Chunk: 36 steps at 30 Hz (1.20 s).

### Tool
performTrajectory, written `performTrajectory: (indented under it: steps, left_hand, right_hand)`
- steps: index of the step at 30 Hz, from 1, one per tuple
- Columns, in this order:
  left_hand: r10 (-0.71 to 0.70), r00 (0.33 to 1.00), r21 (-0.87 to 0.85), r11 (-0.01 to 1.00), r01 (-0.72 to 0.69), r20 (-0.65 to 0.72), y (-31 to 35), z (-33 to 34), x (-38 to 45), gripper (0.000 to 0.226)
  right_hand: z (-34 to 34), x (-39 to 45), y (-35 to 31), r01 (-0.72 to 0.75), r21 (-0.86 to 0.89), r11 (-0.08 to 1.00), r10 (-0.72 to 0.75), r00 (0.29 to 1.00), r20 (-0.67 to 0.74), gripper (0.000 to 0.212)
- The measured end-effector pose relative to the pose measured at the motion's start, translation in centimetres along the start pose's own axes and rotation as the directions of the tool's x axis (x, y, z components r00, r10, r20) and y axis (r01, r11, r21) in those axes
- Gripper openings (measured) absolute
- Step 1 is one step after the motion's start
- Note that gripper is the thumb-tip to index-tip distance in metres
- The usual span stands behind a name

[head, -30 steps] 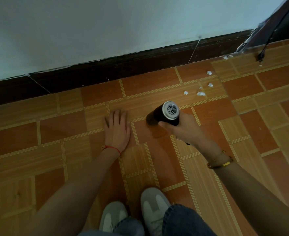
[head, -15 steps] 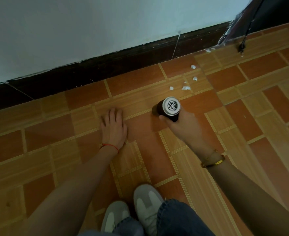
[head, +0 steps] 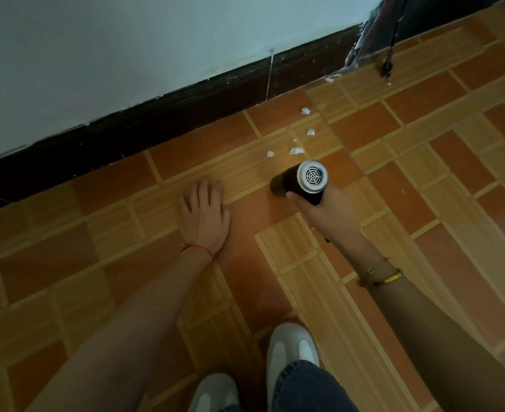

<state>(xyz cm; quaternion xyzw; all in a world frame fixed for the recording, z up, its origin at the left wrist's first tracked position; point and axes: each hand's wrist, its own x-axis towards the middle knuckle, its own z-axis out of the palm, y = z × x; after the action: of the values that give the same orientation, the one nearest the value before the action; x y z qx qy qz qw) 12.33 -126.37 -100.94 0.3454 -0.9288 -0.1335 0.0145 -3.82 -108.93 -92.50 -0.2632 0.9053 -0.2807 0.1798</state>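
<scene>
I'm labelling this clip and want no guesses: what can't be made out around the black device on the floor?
Head view only.
Far end of the black device: it faces away, hidden by its own barrel.
Its grip: covered by the right hand.
White scraps: too small to tell the material.
Dark cord, top right: cut off by the frame's edge.

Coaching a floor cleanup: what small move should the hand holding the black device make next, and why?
Probably swing the black device in the right hand toward the white scraps: they lie on the floor just beyond it, nearer the wall, while its front end points left of them. The left hand rests flat on the floor.
</scene>
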Motion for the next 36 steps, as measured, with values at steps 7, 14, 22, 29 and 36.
performTrajectory:
  steps: [7, 14, 22, 29, 36]
  left_hand:
    - [0.006, 1.0, -0.004, 1.0, -0.006, -0.027, 0.7, 0.5, 3.9, 0.057]
    - [0.0, 0.998, 0.001, 1.0, 0.0, -0.067, 1.1, 2.3, 4.0, 0.059]
    - [0.016, 0.994, -0.008, 1.0, -0.017, -0.113, 1.0, 2.3, 4.0, 0.058]
    - [0.022, 0.993, 0.009, 1.0, -0.021, -0.117, 0.9, 2.3, 4.0, 0.057]
    - [0.021, 0.992, 0.001, 1.0, -0.021, -0.125, 0.9, 2.5, 4.0, 0.056]
  right_hand:
    - [-0.2, 5.5, -0.2, -0.049, 0.046, 0.998, 0.054, 0.992, -0.117, 0.07]
    - [0.6, 7.4, -1.3, 0.004, 0.039, 0.999, -0.003, 0.999, -0.042, 0.065]
    - [0.6, 8.5, -0.9, 0.016, 0.039, 0.999, -0.013, 0.998, -0.068, 0.067]
    - [1.3, 8.8, -2.1, 0.037, 0.101, 0.994, -0.033, 0.999, -0.041, 0.052]
    - [1.2, 9.3, -3.0, 0.089, 0.073, 0.993, -0.078, 0.987, -0.138, 0.062]
